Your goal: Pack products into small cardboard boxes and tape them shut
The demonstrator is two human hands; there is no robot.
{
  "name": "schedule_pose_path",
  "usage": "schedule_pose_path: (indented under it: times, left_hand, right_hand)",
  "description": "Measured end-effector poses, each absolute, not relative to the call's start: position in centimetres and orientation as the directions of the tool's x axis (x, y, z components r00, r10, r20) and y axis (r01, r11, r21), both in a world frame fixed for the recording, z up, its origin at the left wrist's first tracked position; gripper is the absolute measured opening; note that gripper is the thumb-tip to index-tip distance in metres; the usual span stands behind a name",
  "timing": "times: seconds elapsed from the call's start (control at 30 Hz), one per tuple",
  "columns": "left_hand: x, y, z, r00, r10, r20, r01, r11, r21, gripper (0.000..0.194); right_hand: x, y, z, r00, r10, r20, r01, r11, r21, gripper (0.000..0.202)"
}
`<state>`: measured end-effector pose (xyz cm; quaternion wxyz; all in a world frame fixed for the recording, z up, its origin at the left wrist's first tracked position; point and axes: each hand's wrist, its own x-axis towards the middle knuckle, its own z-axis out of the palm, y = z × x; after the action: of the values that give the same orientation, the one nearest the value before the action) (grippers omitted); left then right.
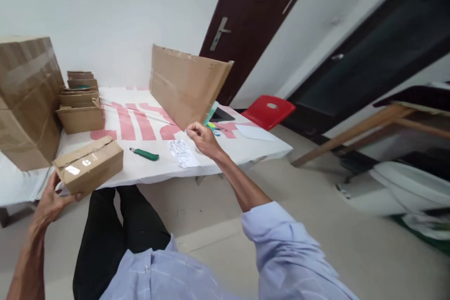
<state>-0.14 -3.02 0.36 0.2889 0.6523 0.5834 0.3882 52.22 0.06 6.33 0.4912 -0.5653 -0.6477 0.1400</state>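
My left hand point(52, 201) grips the near left end of a small cardboard box point(101, 161), which is tilted at the table's front edge. Shiny pale patches show on the box's side. My right hand point(204, 139) is closed in a pinch above a white sheet with small dark round prints point(181, 152). Whatever is between those fingertips is too small to make out. On the cloth between the box and the sheet lies a green box cutter point(145, 153).
Large taped cartons point(26, 98) stand at the left, beside a row of small open boxes point(80, 117). An upright cardboard panel point(188, 84) rises behind my right hand. A red chair point(269, 111) sits past the table's far right side. White cloth point(246, 152) covers the table.
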Motion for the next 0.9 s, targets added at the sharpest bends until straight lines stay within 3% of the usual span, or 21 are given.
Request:
schedule_pose_path:
  times: [0.2, 0.4, 0.6, 0.8, 0.9]
  left_hand:
    - [1.6, -3.9, 2.8, -0.069, 0.992, 0.109, 0.380, -0.075, 0.922, 0.106]
    - [2.5, -3.0, 4.7, -0.134, 0.977, 0.164, 0.458, -0.086, 0.885, 0.101]
    - [3.7, -3.3, 6.1, -0.218, 0.964, 0.154, 0.539, -0.012, 0.842, 0.107]
    - [3.6, -2.7, 6.3, -0.250, 0.961, 0.122, 0.578, 0.047, 0.815, 0.103]
    - [2.6, -2.3, 5.6, -0.232, 0.952, 0.198, 0.725, 0.033, 0.688, 0.092]
  right_hand:
    - [57.7, -0.9, -1.9, 0.289, 0.893, 0.346, 0.559, 0.135, -0.818, 0.017]
    - [60.0, -1.5, -7.2, 0.351, 0.891, 0.288, 0.541, 0.058, -0.839, 0.014]
    - [61.9, -0.9, -9.0, 0.353, 0.897, 0.266, 0.575, 0.016, -0.818, 0.010]
    - [61.9, 1.4, -8.6, 0.238, 0.936, 0.257, 0.646, 0.045, -0.762, 0.006]
    - [61.9, 2.4, -8.4, 0.170, 0.956, 0.240, 0.685, 0.060, -0.726, 0.004]
